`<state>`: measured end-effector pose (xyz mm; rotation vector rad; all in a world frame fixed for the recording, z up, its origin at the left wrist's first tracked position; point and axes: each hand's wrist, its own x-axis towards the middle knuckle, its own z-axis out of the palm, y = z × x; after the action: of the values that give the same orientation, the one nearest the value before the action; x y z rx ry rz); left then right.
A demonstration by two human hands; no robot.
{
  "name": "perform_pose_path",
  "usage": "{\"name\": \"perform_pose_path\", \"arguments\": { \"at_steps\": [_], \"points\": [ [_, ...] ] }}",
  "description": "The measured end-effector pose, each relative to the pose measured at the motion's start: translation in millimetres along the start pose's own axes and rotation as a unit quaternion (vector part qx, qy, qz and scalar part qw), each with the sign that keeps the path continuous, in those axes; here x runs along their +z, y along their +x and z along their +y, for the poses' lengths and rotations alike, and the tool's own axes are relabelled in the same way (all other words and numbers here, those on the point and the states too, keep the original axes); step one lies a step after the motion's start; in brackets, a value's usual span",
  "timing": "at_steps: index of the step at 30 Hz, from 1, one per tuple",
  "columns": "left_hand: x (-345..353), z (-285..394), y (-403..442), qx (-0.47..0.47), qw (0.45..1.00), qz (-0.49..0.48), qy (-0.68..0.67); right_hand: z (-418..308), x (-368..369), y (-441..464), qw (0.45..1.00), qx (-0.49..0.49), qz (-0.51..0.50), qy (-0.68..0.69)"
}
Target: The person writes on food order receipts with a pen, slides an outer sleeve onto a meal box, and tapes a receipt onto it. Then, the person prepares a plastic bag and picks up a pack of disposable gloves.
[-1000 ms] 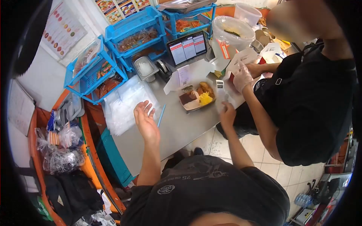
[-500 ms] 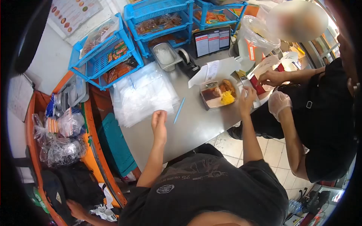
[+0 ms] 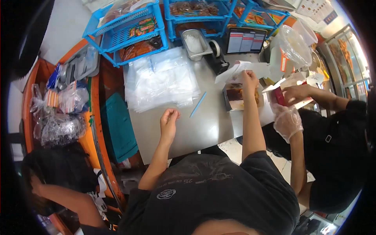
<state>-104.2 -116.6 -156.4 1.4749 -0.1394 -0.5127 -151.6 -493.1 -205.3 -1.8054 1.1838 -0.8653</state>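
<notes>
- Head cam: R hand (image 3: 250,81) pinches paper slip (image 3: 240,67) at lid (image 3: 261,70) of food box (image 3: 226,98)
- L hand (image 3: 169,122) curled, prob empty, hangs over table (image 3: 188,133)
- Slip prob v light, soft, rips easy; hold edge
- Box prob light, bendy; hold low sides

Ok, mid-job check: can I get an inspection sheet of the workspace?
Surface: counter, glare near the front edge.
Job's things: food box open; paper slip by its lid.
Clutter: clear bags, blue stick, tape dispenser, metal tray.
Hands: right hand at the slip, grip unclear; left hand over the counter, fingers curled, nothing seen in it.
Cables: nothing seen.
Surroundings: blue racks and tablet behind; co-worker's gloved hand at right; another person's arm lower left.
</notes>
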Motion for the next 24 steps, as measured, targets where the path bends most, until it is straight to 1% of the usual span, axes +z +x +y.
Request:
{"name": "perform_pose_path", "arguments": {
  "at_steps": [1,2,3,4,5,6,7,8,9,10,11,12,13,14,15,17,18,19,20,21,22,24],
  "points": [
    [-1.9,-2.4,1.3,0.004,1.0,-0.009,0.0,-10.9,-3.0,-6.9,0.998,-0.042,0.012,-0.052],
    [0.2,1.2,1.6,0.004,1.0,-0.021,-0.003,-39.4,-7.3,-23.1,0.994,-0.023,-0.026,0.108],
    [6.4,7.9,0.6,0.001,0.999,-0.034,-0.005,-63.2,-11.9,-39.0,0.962,0.003,-0.063,0.264],
    [9.1,14.4,-1.3,-0.005,0.999,-0.048,-0.007,-82.1,-17.6,-57.5,0.906,0.035,-0.095,0.411],
    [7.1,21.1,-1.9,0.002,0.991,-0.137,0.006,-101.3,-24.7,-77.8,0.897,0.061,-0.153,0.41],
    [6.4,14.3,-3.6,0.016,0.993,-0.109,-0.052,-112.1,-26.9,-100.6,0.884,0.087,-0.21,0.409],
    [8.6,3.5,-3.8,0.032,0.99,-0.082,-0.108,-110.7,-19.2,-125.1,0.917,0.026,-0.236,0.321],
    [11.3,-2.4,-4.6,0.052,0.984,-0.055,-0.164,-111.8,-11.2,-151.7,0.937,-0.039,-0.259,0.229],
    [12.6,-1.7,-10.7,0.1,0.988,0.097,-0.07,-120.7,-6.8,-184.8,0.942,-0.016,-0.295,0.159],
    [6.1,-10.4,-18.1,0.14,0.979,0.141,0.042,-78.4,13.0,-204.8,0.91,0.002,-0.392,0.137],
    [-3.7,-26.2,-25.3,0.178,0.955,0.18,0.155,-27.3,34.2,-224.5,0.897,-0.028,-0.432,0.087],
    [-10.6,-35.4,-26.9,0.212,0.916,0.212,0.265,-37.3,27.4,-238.3,0.895,0.006,-0.445,0.025],
    [-13.3,-35.0,-27.4,0.236,0.889,0.119,0.373,-32.3,26.8,-247.8,0.899,0.002,-0.438,0.017],
    [-15.6,-35.0,-31.1,0.25,0.844,0.02,0.473,-26.3,25.4,-259.1,0.902,0.003,-0.432,0.006],
    [-17.6,-37.1,-33.4,0.261,0.783,-0.082,0.559,-26.9,24.1,-262.4,0.911,-0.022,-0.412,-0.014],
    [-22.9,-53.1,-37.1,0.242,0.795,-0.108,0.545,-43.6,16.0,-252.2,0.922,-0.074,-0.375,-0.06],
    [-25.2,-59.5,-34.7,0.235,0.801,-0.117,0.538,-55.8,12.8,-241.4,0.915,-0.097,-0.368,-0.136],
    [-27.3,-62.0,-32.8,0.242,0.793,-0.118,0.546,-56.9,15.5,-230.7,0.909,-0.206,-0.317,-0.176],
    [-29.1,-62.6,-32.2,0.243,0.802,-0.122,0.532,-56.4,21.8,-217.2,0.869,-0.353,-0.268,-0.221],
    [-30.3,-61.6,-29.7,0.246,0.811,-0.124,0.517,-44.9,29.1,-203.7,0.835,-0.445,-0.266,-0.185],
    [-31.1,-61.3,-28.5,0.248,0.819,-0.126,0.501,-33.0,36.6,-194.1,0.822,-0.458,-0.302,-0.15],
    [-30.6,-60.6,-26.2,0.241,0.824,-0.14,0.493,-39.4,33.3,-172.1,0.805,-0.488,-0.306,-0.143]
  ]
}}
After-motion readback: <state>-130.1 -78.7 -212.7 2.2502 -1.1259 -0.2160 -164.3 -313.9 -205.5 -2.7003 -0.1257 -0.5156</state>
